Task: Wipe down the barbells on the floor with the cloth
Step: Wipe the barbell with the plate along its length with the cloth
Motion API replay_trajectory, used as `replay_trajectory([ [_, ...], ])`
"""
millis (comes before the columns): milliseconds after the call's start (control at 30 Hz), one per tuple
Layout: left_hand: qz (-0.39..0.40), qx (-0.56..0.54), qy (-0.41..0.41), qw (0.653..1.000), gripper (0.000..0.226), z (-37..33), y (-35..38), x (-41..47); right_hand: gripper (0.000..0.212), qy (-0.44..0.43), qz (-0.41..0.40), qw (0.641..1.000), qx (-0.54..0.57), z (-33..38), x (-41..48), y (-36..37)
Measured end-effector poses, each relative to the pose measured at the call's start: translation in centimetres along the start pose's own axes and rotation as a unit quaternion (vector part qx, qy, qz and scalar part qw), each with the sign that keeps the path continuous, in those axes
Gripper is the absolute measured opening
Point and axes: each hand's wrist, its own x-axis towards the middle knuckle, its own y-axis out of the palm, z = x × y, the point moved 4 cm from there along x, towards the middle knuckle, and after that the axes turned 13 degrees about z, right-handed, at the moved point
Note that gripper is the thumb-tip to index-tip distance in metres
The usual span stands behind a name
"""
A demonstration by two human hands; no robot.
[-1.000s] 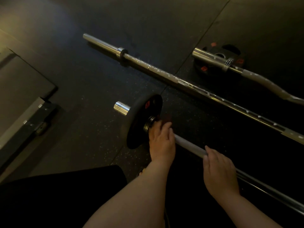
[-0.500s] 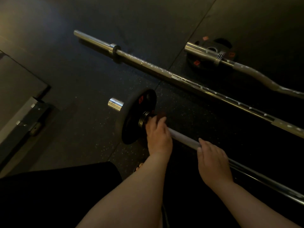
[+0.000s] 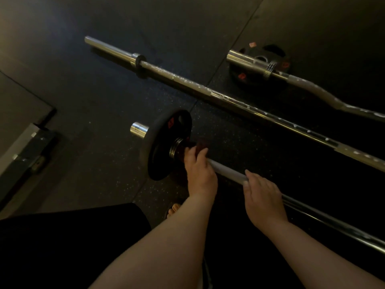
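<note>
The nearest barbell lies on the dark floor, with a black plate on its left sleeve. My left hand holds a dark reddish cloth against the bar beside the collar. The cloth shows just past my fingertips. My right hand grips the same bar's shaft a little to the right. A second, long straight barbell lies farther out, speckled with white marks. A curl bar lies at the far right.
The curl bar's sleeve rests over a flat black plate on the floor. A metal equipment frame and a lighter mat edge are at the left. My dark-clothed leg fills the lower left, and toes show beneath my left forearm.
The view has shifted slightly. My left hand stays at the collar with the cloth and my right hand stays on the shaft; no clear movement along the bar.
</note>
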Motion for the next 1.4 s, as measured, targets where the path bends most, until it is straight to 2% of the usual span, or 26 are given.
replay_trajectory([
  [67, 0.015, 0.038, 0.008, 0.999, 0.046, -0.9, 1.3, -1.3, 0.048, 0.01, -0.004, 1.0, -0.004, 0.3, 0.0, 0.1],
  [200, 0.098, 0.127, 0.071, 0.984, 0.058, -0.7, 4.0, -3.5, 0.047, 0.026, -0.001, 1.0, 0.001, 0.2, 0.0, 0.0],
  [267, 0.082, 0.142, 0.082, 0.983, 0.059, -0.2, 3.3, -2.8, 0.048, 0.023, 0.017, 0.999, 0.015, 0.1, 0.0, -0.3],
  [367, 0.026, 0.106, 0.027, 0.994, 0.058, -0.4, 1.3, -1.8, 0.049, 0.032, 0.042, 0.998, 0.038, 0.2, -0.2, -0.6],
  [467, 0.031, 0.115, -0.01, 0.993, 0.06, -1.5, 1.1, -2.0, 0.049, 0.041, 0.064, 0.996, 0.043, 0.6, -0.3, -0.9],
  [600, 0.053, 0.139, -0.002, 0.989, 0.05, -2.8, 2.0, -3.8, 0.047, 0.056, 0.06, 0.993, 0.087, 1.3, -1.0, -1.7],
  [667, 0.055, 0.103, -0.004, 0.993, 0.042, -3.8, 2.2, -4.0, 0.047, 0.07, 0.027, 0.987, 0.139, 2.1, -0.9, -1.9],
  [733, 0.066, 0.009, -0.036, 0.997, 0.035, -4.7, 1.6, -3.6, 0.047, 0.063, 0.014, 0.972, 0.227, 3.5, -0.2, -1.8],
  [800, 0.1, -0.173, -0.104, 0.974, 0.029, -4.2, 0.4, -2.8, 0.045, 0.057, 0.022, 0.94, 0.336, 5.3, 0.3, -2.0],
  [867, 0.131, -0.329, -0.137, 0.925, 0.033, -3.8, -1.4, -2.2, 0.04, 0.052, 0.042, 0.89, 0.451, 7.2, 0.7, -3.0],
  [933, 0.129, -0.366, -0.114, 0.915, 0.036, -4.2, -3.6, -1.9, 0.036, 0.055, 0.071, 0.829, 0.552, 9.1, 1.1, -4.4],
  [1000, 0.118, -0.321, -0.075, 0.937, 0.041, -5.5, -5.5, -1.6, 0.034, 0.047, 0.099, 0.762, 0.639, 11.0, 1.4, -5.4],
  [1033, 0.113, -0.255, -0.057, 0.959, 0.043, -6.4, -6.5, -1.4, 0.034, 0.027, 0.111, 0.734, 0.67, 12.2, 1.4, -5.7],
  [1100, 0.113, -0.055, 0.003, 0.992, 0.043, -8.7, -9.2, -0.7, 0.036, -0.013, 0.131, 0.678, 0.724, 14.6, 1.2, -6.0],
  [1133, 0.116, 0.027, 0.034, 0.992, 0.042, -10.0, -10.8, -0.5, 0.038, -0.034, 0.142, 0.654, 0.742, 15.8, 1.0, -6.1],
  [1200, 0.118, 0.072, 0.063, 0.988, 0.04, -11.9, -14.6, 0.1, 0.042, -0.085, 0.168, 0.624, 0.758, 18.0, 0.7, -6.8],
  [1300, 0.066, 0.014, 0.056, 0.996, 0.042, -13.3, -20.6, 1.0, 0.038, -0.143, 0.195, 0.627, 0.74, 20.0, 1.1, -7.8],
  [1333, 0.028, 0.008, 0.074, 0.997, 0.043, -13.5, -22.5, 1.4, 0.034, -0.14, 0.186, 0.648, 0.725, 20.3, 1.6, -7.9],
  [1400, -0.053, 0.018, 0.119, 0.991, 0.042, -13.0, -26.1, 2.1, 0.027, -0.102, 0.153, 0.733, 0.655, 20.1, 2.7, -7.3],
])
